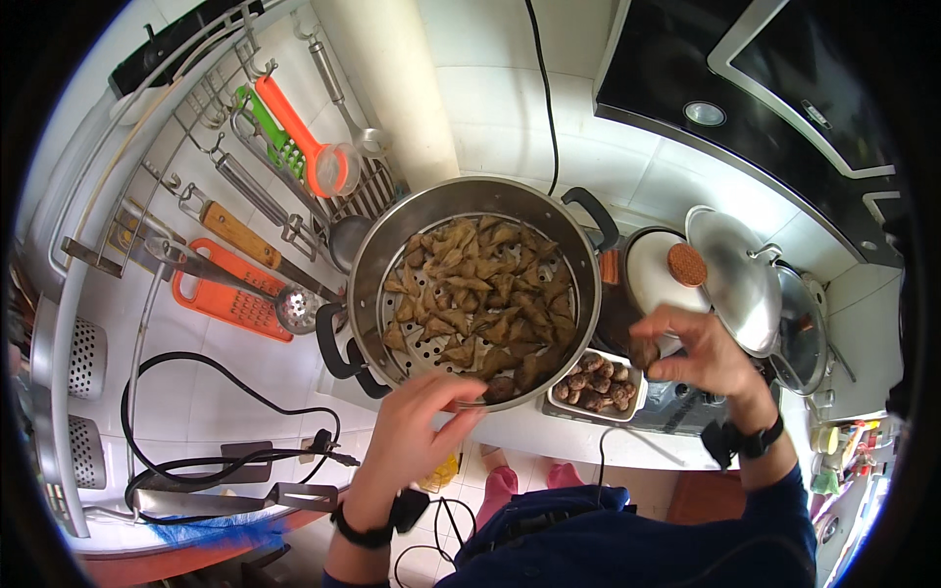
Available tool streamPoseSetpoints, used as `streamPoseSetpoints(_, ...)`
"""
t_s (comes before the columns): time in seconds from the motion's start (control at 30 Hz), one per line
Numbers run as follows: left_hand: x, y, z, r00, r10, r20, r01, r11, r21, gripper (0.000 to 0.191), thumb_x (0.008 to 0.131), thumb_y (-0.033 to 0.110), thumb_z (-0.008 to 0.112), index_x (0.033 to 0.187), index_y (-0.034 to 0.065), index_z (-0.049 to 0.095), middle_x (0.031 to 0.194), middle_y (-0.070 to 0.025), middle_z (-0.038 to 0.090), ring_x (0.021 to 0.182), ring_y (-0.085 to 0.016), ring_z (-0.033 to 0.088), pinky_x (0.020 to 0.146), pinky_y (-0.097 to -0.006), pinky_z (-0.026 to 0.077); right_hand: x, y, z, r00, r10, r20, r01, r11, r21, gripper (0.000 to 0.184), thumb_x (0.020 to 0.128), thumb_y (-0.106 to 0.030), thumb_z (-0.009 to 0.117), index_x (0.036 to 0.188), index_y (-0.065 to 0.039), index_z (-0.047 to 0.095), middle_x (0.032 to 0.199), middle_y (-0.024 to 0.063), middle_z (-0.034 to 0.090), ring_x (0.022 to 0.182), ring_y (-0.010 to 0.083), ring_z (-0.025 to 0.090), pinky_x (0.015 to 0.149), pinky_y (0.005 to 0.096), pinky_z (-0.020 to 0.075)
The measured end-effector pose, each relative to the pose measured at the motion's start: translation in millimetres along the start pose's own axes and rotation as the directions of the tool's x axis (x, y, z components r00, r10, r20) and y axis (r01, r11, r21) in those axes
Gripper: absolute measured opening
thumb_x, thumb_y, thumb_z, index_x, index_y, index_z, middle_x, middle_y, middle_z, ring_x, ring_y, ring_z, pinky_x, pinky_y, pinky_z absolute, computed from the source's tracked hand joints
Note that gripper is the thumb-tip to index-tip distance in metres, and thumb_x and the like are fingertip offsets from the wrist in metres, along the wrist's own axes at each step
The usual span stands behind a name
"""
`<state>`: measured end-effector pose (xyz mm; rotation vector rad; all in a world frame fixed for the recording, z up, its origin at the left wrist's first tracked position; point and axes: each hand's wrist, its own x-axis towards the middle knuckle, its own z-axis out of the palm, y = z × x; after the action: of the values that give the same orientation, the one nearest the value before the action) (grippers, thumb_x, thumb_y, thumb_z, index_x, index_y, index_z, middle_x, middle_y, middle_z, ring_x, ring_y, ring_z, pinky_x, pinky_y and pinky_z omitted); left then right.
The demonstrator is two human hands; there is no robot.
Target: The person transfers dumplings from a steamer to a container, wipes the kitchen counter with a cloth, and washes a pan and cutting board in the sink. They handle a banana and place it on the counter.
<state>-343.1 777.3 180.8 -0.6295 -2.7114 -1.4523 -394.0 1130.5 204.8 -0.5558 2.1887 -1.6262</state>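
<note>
A deep metal steamer pot (365, 246) with black handles stands before me. Its perforated steamer tray (434, 356) carries a heap of brown folded pieces that look like dumplings (478, 287). At the near rim is my left hand (423, 422), its thumb and forefinger on either side of the rim; whether it grips is unclear. Just inside the rim by those fingertips lies a rounder brown piece (500, 389). To the right, my right hand (695, 349) pinches a brown piece (645, 353) above a white rectangular dish (638, 408) of lumpy brown balls (597, 382).
Behind my right hand are a white-lidded pot (658, 261) and a domed metal lid (735, 272). Ladles, an orange grater (235, 294) and a spatula hang on a wire rack at left. A black cable (220, 360) loops below them. A range hood (691, 81) juts out at upper right.
</note>
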Motion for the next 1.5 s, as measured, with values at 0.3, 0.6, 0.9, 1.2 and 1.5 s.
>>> streamPoseSetpoints(0.3,105.8,-3.9,51.1,0.762,0.081,0.642,-0.412,0.826,0.385,0.023,0.071,0.003,0.062,0.094,0.0059,0.066,0.094,-0.0081,0.061,0.096,-0.031,0.056,0.082,-0.0404,0.049,-30.9,166.3,51.3,0.994,0.079,-0.075,-0.108,0.804,-0.585,0.042,0.07,-0.018,0.076,0.108,-0.004,0.065,0.102,0.0139,0.063,0.097,0.034,0.059,0.089,0.0416,0.0459)
streamPoseSetpoints(0.6,110.5,-13.4,0.1,0.798,-0.149,0.584,-0.195,0.853,0.484,0.016,0.075,0.008,0.065,0.091,0.0082,0.068,0.092,-0.0056,0.062,0.1,-0.026,0.057,0.082,-0.0383,0.048,-32.2,152.1,47.7,0.994,0.029,-0.109,-0.089,0.799,-0.595,0.042,0.072,-0.015,0.075,0.111,-0.005,0.063,0.102,0.0139,0.063,0.1,0.0335,0.059,0.09,0.0419,0.045)
streamPoseSetpoints(0.9,111.5,-32.9,-1.9,0.661,-0.082,0.746,-0.42,0.783,0.459,0.027,0.069,0.006,0.064,0.092,0.0156,0.074,0.095,-0.0009,0.06,0.103,-0.024,0.051,0.087,-0.0384,0.043,-11.2,39.6,12.5,0.991,-0.126,-0.035,0.082,0.81,-0.581,0.039,0.071,-0.008,0.076,0.107,0.0,0.063,0.092,0.0158,0.063,0.086,0.0353,0.061,0.078,0.0409,0.0486)
streamPoseSetpoints(1.2,93.4,-38.4,-3.0,0.658,-0.175,0.733,-0.321,0.814,0.483,0.03,0.069,0.014,0.07,0.098,0.0115,0.073,0.098,-0.0084,0.065,0.101,-0.032,0.059,0.082,-0.0424,0.049,79.3,-24.3,48.3,0.871,-0.247,0.424,0.467,0.686,-0.559,0.027,0.077,-0.01,0.07,0.103,-0.006,0.065,0.088,0.0104,0.061,0.086,0.0306,0.061,0.076,0.0408,0.0485)
streamPoseSetpoints(1.5,99.7,-52.4,20.4,0.57,-0.329,0.753,-0.244,0.807,0.538,0.031,0.075,0.036,0.07,0.098,0.015,0.072,0.086,-0.0147,0.069,0.085,-0.035,0.065,0.072,-0.0444,0.052,141.4,7.8,116.8,0.722,0.335,0.605,0.479,0.39,-0.787,0.018,0.077,-0.009,0.062,0.091,-0.006,0.073,0.089,0.0161,0.07,0.086,0.0333,0.069,0.071,0.041,0.0554)
